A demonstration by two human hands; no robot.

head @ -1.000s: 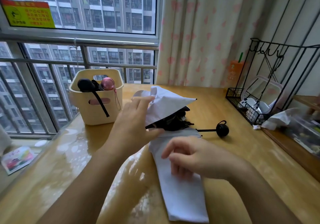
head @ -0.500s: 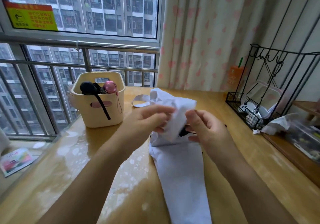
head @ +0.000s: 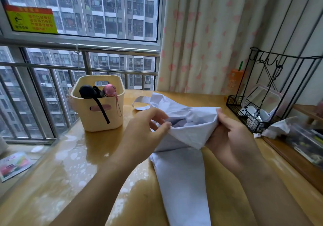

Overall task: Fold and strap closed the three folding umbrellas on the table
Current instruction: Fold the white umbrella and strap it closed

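A pale lilac-white folding umbrella (head: 183,176) lies on the wooden table (head: 70,182), its canopy cloth stretching toward me. My left hand (head: 146,131) pinches a fold of the cloth at its upper left. My right hand (head: 229,138) grips the cloth's right edge, and the fabric is spread between both hands. The umbrella's strap (head: 139,103) loops out behind the cloth. Its handle and ribs are hidden under the fabric. A cream basket (head: 97,115) at the back left holds a black umbrella (head: 87,91) and a pink one (head: 109,90), handles up.
A black wire rack (head: 251,117) with a white container stands at the right, with crumpled tissue (head: 277,127) beside it. A lower wooden shelf runs along the right edge. Window railing and a curtain bound the table's far side. A booklet (head: 14,164) lies on the sill at left.
My right hand rose from the lower canopy to the upper cloth. Both hands pulled the fabric over the black ribs and handle, which no longer show.
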